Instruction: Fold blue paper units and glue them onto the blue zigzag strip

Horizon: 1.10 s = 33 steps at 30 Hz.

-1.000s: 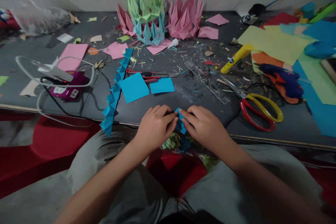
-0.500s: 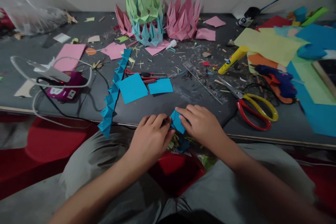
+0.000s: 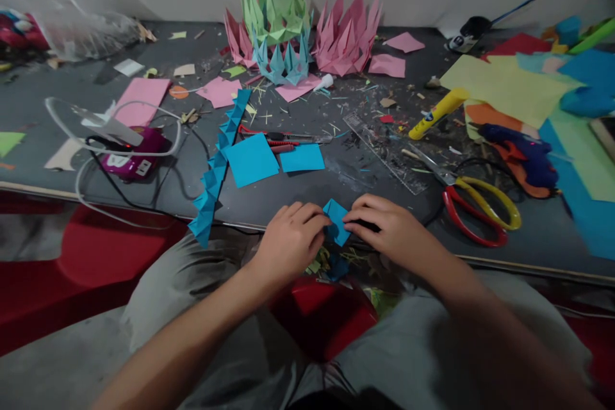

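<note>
A small folded piece of blue paper (image 3: 337, 223) is held at the table's front edge, one corner pointing away from me. My left hand (image 3: 298, 234) pinches its left side, and my right hand (image 3: 382, 224) pinches its right corner between thumb and fingers. Beyond them lie blue paper squares (image 3: 252, 160) and a smaller blue piece (image 3: 302, 158). To the left, a zigzag strip of joined blue folded paper (image 3: 218, 163) runs from the table over its front edge. A red utility knife (image 3: 288, 137) lies partly behind the squares.
Folded paper crowns (image 3: 348, 38) stand at the back. Scissors (image 3: 471, 195), a clear ruler (image 3: 382, 150), a yellow glue stick (image 3: 438, 114) and a blue glue gun (image 3: 521, 150) lie to the right. A purple power adapter (image 3: 137, 157) with looping cables sits left.
My right fingers have shifted from the top of the folded paper to its right corner, uncovering more of it. The whole view has moved slightly, so the table things appear further right.
</note>
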Each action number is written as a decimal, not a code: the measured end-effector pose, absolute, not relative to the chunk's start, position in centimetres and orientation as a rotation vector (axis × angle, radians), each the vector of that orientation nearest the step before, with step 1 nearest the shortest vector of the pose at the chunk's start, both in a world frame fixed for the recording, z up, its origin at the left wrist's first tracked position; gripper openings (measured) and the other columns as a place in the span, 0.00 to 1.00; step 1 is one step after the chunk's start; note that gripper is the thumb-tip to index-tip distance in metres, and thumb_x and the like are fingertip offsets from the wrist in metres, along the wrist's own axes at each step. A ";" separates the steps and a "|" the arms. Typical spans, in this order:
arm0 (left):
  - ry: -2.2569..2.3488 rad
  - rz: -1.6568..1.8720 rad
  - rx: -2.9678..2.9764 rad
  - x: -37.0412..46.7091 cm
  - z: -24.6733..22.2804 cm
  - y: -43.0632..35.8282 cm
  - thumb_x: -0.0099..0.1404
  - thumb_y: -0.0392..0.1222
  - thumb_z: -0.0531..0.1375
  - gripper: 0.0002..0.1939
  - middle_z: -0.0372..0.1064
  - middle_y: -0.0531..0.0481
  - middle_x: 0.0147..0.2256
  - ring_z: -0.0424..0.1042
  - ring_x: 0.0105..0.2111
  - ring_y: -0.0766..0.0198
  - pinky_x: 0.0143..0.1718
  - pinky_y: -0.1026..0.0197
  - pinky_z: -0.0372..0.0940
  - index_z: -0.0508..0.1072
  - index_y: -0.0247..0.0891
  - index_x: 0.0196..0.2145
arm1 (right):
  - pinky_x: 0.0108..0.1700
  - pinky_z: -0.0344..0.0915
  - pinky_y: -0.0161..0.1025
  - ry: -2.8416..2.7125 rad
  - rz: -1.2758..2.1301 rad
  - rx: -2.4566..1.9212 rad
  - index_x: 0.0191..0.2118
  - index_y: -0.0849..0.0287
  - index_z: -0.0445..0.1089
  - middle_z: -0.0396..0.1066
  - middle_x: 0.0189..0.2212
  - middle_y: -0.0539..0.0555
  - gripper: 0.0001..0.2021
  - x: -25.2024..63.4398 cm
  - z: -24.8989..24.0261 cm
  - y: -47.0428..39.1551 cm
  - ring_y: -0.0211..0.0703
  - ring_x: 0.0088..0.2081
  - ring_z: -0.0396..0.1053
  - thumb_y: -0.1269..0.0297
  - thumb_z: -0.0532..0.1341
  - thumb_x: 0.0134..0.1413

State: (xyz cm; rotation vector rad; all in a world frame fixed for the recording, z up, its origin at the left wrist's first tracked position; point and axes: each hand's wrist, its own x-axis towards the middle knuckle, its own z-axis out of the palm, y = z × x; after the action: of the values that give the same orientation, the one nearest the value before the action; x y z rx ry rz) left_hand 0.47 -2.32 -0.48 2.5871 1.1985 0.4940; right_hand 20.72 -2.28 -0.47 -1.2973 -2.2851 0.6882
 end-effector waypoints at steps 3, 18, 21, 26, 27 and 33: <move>1.179 0.507 2.573 0.5 -0.5 -2.2 0.63 0.38 0.54 0.07 0.69 0.50 0.36 0.64 0.35 0.61 0.35 0.60 0.58 0.71 0.38 0.35 | 0.40 0.62 0.36 -2.284 0.677 -1.302 0.33 0.57 0.70 0.67 0.32 0.51 0.05 20.4 -0.7 -2.4 0.39 0.36 0.66 0.68 0.57 0.55; 1.460 0.401 2.440 1.2 0.2 -1.7 0.58 0.44 0.61 0.13 0.67 0.47 0.38 0.66 0.38 0.56 0.37 0.55 0.62 0.68 0.36 0.39 | 0.35 0.61 0.37 -2.112 0.627 -1.692 0.36 0.59 0.66 0.67 0.33 0.53 0.06 19.2 -0.1 -2.7 0.43 0.36 0.67 0.66 0.61 0.51; 1.418 0.363 2.453 1.2 0.4 -1.4 0.60 0.42 0.59 0.07 0.67 0.48 0.35 0.66 0.36 0.58 0.37 0.56 0.63 0.69 0.36 0.33 | 0.34 0.60 0.36 -2.123 0.650 -1.691 0.32 0.58 0.66 0.67 0.32 0.52 0.03 19.2 0.1 -2.6 0.42 0.35 0.66 0.66 0.60 0.51; 1.483 0.317 2.367 1.2 1.0 -1.1 0.62 0.37 0.57 0.03 0.68 0.49 0.35 0.68 0.35 0.60 0.34 0.60 0.62 0.69 0.37 0.34 | 0.35 0.59 0.36 -2.121 0.662 -1.682 0.32 0.58 0.66 0.67 0.32 0.51 0.02 19.1 0.4 -2.7 0.41 0.34 0.66 0.66 0.58 0.53; 1.546 0.261 2.338 1.4 1.3 -1.1 0.61 0.38 0.57 0.04 0.68 0.48 0.35 0.69 0.35 0.59 0.32 0.60 0.62 0.69 0.37 0.36 | 0.35 0.59 0.36 -2.121 0.646 -1.708 0.32 0.58 0.66 0.68 0.32 0.51 0.02 19.0 0.5 -2.7 0.41 0.34 0.66 0.66 0.58 0.53; 1.728 -0.128 2.133 2.2 3.0 -0.2 0.60 0.45 0.58 0.10 0.72 0.49 0.32 0.71 0.33 0.53 0.25 0.61 0.57 0.69 0.40 0.39 | 0.30 0.55 0.35 -2.133 0.683 -1.876 0.35 0.57 0.66 0.68 0.30 0.50 0.04 18.7 1.2 -2.1 0.40 0.30 0.66 0.66 0.60 0.50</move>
State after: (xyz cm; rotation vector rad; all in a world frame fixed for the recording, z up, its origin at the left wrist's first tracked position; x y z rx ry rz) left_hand 2.19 -0.15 3.05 2.1329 1.7279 -0.1283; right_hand 18.69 -2.11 1.20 -1.8759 -2.1327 0.6829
